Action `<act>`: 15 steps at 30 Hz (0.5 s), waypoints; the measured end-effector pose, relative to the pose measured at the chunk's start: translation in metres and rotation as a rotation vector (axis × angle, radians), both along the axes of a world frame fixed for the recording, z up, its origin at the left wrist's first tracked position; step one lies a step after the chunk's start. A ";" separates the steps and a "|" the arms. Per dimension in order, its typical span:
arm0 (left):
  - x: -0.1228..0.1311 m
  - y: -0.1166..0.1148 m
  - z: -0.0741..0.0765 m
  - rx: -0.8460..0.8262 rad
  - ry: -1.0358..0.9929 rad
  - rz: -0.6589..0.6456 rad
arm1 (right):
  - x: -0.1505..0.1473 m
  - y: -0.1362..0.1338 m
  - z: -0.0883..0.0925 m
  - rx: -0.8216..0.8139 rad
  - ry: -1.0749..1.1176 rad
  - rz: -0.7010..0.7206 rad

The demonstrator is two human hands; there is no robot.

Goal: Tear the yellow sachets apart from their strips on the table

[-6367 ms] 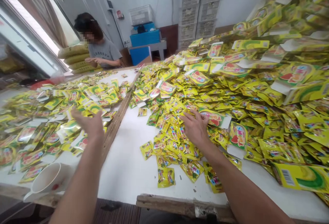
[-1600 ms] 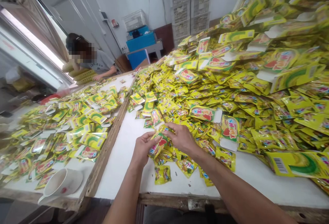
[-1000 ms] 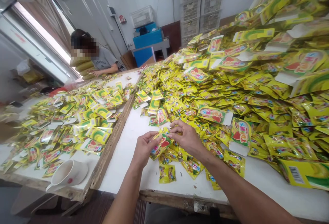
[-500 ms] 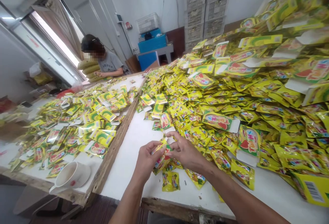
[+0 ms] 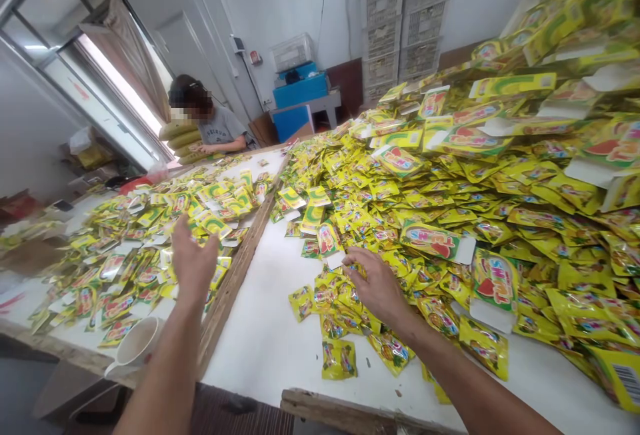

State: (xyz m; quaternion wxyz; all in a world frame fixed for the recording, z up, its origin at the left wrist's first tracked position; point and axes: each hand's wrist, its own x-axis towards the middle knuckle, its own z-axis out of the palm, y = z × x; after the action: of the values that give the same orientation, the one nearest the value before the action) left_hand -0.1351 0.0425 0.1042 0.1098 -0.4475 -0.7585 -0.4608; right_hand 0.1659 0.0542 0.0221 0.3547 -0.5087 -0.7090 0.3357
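My left hand (image 5: 193,262) is open, fingers and thumb apart, over the left-hand heap of small fruit-printed cartons (image 5: 137,275). Nothing shows in it. My right hand (image 5: 373,285) is at the near edge of the big pile of shiny yellow sachets (image 5: 390,212). Its fingers are loosely bent and apart, and I see nothing gripped. Just beyond its fingertips lies a carton with a white open flap (image 5: 329,238). Several loose sachets (image 5: 339,358) lie on the white table in front of this hand.
A wooden strip (image 5: 240,255) divides the white tabletop (image 5: 250,335). A white mug (image 5: 135,345) stands at the near left edge, partly behind my forearm. Another person (image 5: 220,128) sits at the far left end. Crates (image 5: 383,28) are stacked against the back wall.
My hands have parted. The yellow packet between them is no longer in either. The left hand has swung left over the carton heap; the right stays near the sachets. The view has shifted slightly.
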 end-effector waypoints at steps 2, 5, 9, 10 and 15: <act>0.020 0.013 -0.015 -0.100 -0.096 -0.161 | -0.007 0.005 -0.004 -0.059 -0.171 0.002; 0.064 0.023 -0.054 -0.300 -0.299 -0.387 | -0.016 0.012 -0.008 -0.193 -0.313 0.024; 0.088 0.010 -0.087 -0.317 -0.327 -0.461 | -0.007 0.016 -0.007 -0.046 -0.233 0.030; 0.086 0.004 -0.089 -0.287 -0.248 -0.481 | -0.003 0.014 -0.005 0.039 -0.202 0.043; 0.071 -0.020 -0.075 -0.300 0.095 -0.730 | -0.004 0.002 0.016 0.149 -0.173 0.359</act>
State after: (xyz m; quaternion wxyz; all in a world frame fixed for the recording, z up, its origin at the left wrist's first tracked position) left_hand -0.0643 0.0226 0.0296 -0.0926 -0.7195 -0.6027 -0.3324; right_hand 0.1621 0.0567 0.0379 0.2636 -0.3735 -0.8391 0.2950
